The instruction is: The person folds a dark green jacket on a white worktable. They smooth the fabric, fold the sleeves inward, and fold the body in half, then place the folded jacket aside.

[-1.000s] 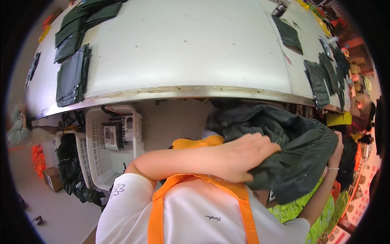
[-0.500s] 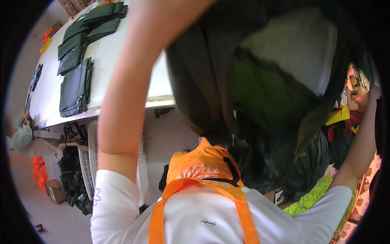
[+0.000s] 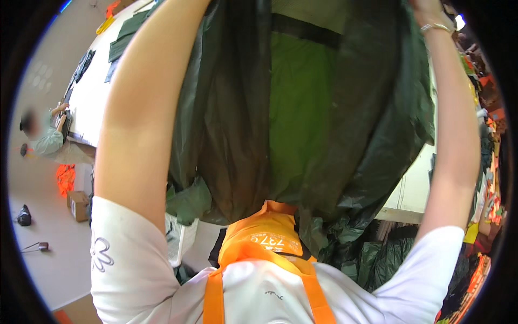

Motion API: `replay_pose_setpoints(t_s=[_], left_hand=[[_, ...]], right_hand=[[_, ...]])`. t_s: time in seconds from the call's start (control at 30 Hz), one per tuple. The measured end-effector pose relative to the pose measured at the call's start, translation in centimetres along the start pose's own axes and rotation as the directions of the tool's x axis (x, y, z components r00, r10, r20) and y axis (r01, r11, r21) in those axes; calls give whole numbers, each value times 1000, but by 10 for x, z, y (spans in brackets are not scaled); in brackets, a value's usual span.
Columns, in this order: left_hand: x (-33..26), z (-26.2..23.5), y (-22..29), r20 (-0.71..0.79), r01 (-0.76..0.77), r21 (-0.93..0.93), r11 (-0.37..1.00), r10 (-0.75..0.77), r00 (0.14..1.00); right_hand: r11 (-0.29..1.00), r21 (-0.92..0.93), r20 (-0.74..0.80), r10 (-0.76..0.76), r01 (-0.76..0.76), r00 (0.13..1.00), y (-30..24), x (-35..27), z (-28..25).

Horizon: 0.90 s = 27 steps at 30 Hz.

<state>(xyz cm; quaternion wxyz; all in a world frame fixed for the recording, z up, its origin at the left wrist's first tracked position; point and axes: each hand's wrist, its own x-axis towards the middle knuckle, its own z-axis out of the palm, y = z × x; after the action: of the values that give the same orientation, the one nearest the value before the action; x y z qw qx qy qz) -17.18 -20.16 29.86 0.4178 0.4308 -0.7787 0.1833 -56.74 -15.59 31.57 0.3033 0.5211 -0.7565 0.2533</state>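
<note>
A second earlier the garment (image 3: 226, 108) had lain bunched low at the person's right side, with the left hand over it; half a second earlier it was a blur going up. By this moment it hung in front of the person, between the raised arms, its brighter green inner panel (image 3: 299, 92) facing the person and a dark band crossing above that. For the work, this seemed to mean that the cloth had gone from a heap to a spread piece, with its inside open to view.

The left hand was beyond the upper edge, so its grip could not be told. The right hand (image 3: 429, 11) showed only in part, beside the garment's upper right; its fingers were cut off, and whether they were closed on the cloth could not be told, though the hang suggested support from both sides.

The white basket (image 3: 188, 237) showed just a slice of wall below the garment; the packets seen in it a second earlier were hidden. A carton (image 3: 79, 206) stood on the floor at the left, its contents impossible to make out. Folded green cloth (image 3: 125, 38) lay on the worktop (image 3: 89, 110).
</note>
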Motion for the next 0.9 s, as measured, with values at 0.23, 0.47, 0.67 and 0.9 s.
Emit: replay_pose_setpoints(t_s=[0.23,0.47,0.67,0.9], left_hand=[[-340,53,-2,603,79,0,997,-63,795],[-500,-11,32,861,250,146,957,-247,444],[-453,82,-17,757,221,89,971,-210,619],[-406,186,-64,619,131,-10,991,-96,779]], right_hand=[[793,567,762,-402,-222,507,-107,-346,40],[928,323,888,-230,-185,398,-84,-541,-17],[959,285,765,-227,-1,603,-90,-505,85],[978,190,690,-193,83,698,-86,-454,183]])
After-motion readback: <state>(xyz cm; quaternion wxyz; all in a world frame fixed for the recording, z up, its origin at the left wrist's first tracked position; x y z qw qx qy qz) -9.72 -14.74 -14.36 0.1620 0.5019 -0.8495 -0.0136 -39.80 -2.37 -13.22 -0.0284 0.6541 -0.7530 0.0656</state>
